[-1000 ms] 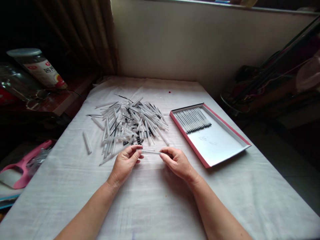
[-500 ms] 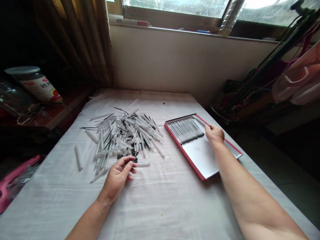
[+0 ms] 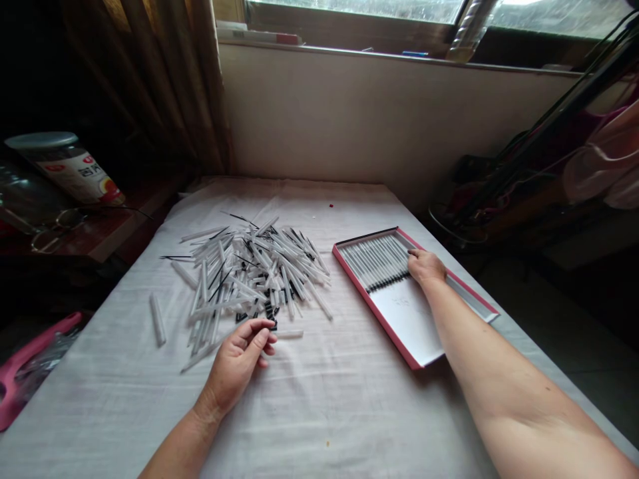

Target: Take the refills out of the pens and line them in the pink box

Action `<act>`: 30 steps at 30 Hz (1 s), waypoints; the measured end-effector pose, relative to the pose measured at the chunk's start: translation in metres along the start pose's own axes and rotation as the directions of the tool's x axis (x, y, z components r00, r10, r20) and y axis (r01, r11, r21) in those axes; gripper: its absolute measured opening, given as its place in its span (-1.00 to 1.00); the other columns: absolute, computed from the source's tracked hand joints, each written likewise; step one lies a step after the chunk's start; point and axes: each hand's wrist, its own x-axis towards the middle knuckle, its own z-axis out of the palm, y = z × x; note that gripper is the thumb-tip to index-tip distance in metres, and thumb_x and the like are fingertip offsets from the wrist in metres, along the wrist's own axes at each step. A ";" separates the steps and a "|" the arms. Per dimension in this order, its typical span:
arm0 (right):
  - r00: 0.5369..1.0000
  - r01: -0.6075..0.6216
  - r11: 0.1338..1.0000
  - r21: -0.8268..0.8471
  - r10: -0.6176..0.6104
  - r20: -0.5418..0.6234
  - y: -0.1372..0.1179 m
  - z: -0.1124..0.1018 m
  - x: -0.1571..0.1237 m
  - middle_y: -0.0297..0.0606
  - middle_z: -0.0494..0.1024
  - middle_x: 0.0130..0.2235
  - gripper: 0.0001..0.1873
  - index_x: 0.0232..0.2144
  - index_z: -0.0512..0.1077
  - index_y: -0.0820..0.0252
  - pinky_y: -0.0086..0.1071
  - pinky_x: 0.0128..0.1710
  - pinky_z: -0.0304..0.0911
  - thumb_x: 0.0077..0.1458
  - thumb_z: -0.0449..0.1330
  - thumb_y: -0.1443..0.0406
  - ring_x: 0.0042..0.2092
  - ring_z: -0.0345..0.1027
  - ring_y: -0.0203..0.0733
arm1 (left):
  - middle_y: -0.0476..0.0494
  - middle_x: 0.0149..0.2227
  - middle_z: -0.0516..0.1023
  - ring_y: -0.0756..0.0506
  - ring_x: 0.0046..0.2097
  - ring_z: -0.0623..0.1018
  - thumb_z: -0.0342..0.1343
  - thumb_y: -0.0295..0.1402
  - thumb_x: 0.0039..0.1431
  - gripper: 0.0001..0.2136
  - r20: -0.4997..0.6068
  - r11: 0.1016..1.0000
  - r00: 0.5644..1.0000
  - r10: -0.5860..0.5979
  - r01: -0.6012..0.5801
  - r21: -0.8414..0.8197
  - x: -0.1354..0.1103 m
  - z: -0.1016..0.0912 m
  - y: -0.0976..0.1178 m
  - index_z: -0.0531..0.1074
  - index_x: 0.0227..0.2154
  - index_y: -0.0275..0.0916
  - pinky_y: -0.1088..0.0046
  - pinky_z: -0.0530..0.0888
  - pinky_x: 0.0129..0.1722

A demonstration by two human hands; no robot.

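Note:
A loose pile of translucent pen barrels (image 3: 259,266), thin dark refills and small black caps (image 3: 269,309) lies on the left of the cloth. At its near edge my left hand (image 3: 244,352) rests with thumb and fingertips together; whatever they pinch is hidden. A single pale barrel (image 3: 290,334) lies just beyond those fingertips. On the right, my right hand (image 3: 427,266) reaches over a shallow red-edged box (image 3: 377,322), its fingers closed at the dark end of a pen. Beside it, assembled pens (image 3: 377,259) lie in a side-by-side row, black ends toward me.
One barrel (image 3: 157,319) lies apart on the white tablecloth (image 3: 299,412). A side table at left holds a lidded jar (image 3: 80,169) and glasses (image 3: 57,229). A pink handle (image 3: 34,359) shows at the left edge. Wall and window stand behind.
The pen in my right hand has gone down to the right end of the row in the box. My left hand keeps nearly the same place; the view has shifted slightly.

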 end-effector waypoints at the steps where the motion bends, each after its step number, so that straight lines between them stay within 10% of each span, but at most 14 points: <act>1: 1.000 0.005 1.000 -0.008 -0.004 0.006 0.000 -0.001 -0.001 -0.13 0.53 0.04 -0.55 -0.01 0.52 0.00 -0.21 -0.10 0.29 0.06 0.06 0.29 -0.01 0.42 0.07 | -0.11 -0.42 0.54 -0.01 -0.43 0.48 0.26 -0.01 -0.10 -0.53 0.003 1.000 1.000 0.001 -0.001 0.000 0.000 0.000 0.000 0.47 -0.25 -0.29 0.59 0.40 -0.59; 13: 0.989 0.115 0.993 -0.030 -0.117 -0.087 -0.018 -0.022 -0.026 0.03 0.56 -0.09 -0.52 0.02 0.48 0.20 -0.21 -0.20 0.29 0.05 0.06 0.30 -0.12 0.44 0.07 | -0.12 -0.40 0.54 -0.03 -0.43 0.51 0.24 0.00 -0.10 -0.54 0.025 0.999 0.999 0.029 -0.029 -0.022 -0.001 0.001 0.002 0.47 -0.25 -0.29 0.57 0.41 -0.58; 18: 0.820 0.555 0.828 0.084 -0.527 -0.223 -0.064 -0.033 -0.095 -0.12 0.57 -0.12 -0.66 -0.15 0.56 0.17 -0.31 -0.11 0.26 0.13 0.05 0.25 -0.11 0.41 -0.07 | -0.10 -0.41 0.53 -0.02 -0.43 0.50 0.25 -0.02 -0.10 -0.54 0.052 0.998 0.998 0.043 -0.041 -0.043 -0.002 -0.001 0.002 0.47 -0.25 -0.29 0.57 0.41 -0.58; 23: 0.611 0.792 0.609 0.046 -0.790 -0.057 -0.096 -0.018 -0.183 -0.22 0.58 -0.27 -0.72 -0.32 0.57 0.10 -0.38 -0.23 0.20 0.17 0.09 0.14 -0.21 0.41 -0.14 | -0.08 -0.41 0.53 0.00 -0.44 0.49 0.24 -0.03 -0.09 -0.55 0.076 0.998 0.996 0.045 -0.042 -0.048 -0.001 -0.002 0.001 0.45 -0.24 -0.29 0.59 0.40 -0.57; 30: 0.618 0.785 0.615 -0.077 -0.786 0.022 -0.107 0.006 -0.215 -0.15 0.57 -0.23 -0.71 -0.30 0.54 0.14 -0.35 -0.23 0.16 0.21 0.07 0.16 -0.18 0.40 -0.09 | -0.08 -0.40 0.53 0.00 -0.43 0.50 0.23 -0.04 -0.08 -0.57 0.104 0.998 0.993 0.056 -0.052 -0.044 -0.002 -0.002 0.001 0.45 -0.25 -0.29 0.58 0.40 -0.54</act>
